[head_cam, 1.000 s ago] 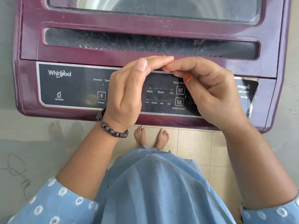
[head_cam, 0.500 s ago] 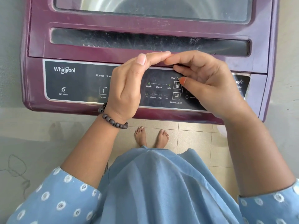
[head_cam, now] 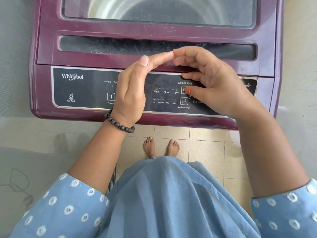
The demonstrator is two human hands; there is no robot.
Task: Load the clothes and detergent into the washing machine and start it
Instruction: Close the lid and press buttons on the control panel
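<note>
A maroon top-loading washing machine [head_cam: 48, 48] fills the upper view, its glass lid [head_cam: 154, 9] down over a steel drum. Below the lid runs the dark control panel [head_cam: 82, 93] with Power, Wash, Rinse, Dry and Water Level marks. My left hand [head_cam: 132, 90], with a bead bracelet on the wrist, hovers over the panel's middle, fingers straight and reaching toward the lid's front edge. My right hand [head_cam: 214, 81] is beside it, fingers loosely curved, fingertips meeting the left fingertips, thumb over the Wash Options button. Neither hand holds anything. No clothes or detergent show.
Beige floor tiles [head_cam: 205, 152] lie below the machine's front edge, with my bare feet [head_cam: 161, 146] on them. My blue dress [head_cam: 171, 200] fills the bottom. A grey surface [head_cam: 25, 143] with a thin wire lies to the left.
Both hands have lifted slightly off the lid's front edge and spread a little. The camera has drawn back, showing more of the glass lid.
</note>
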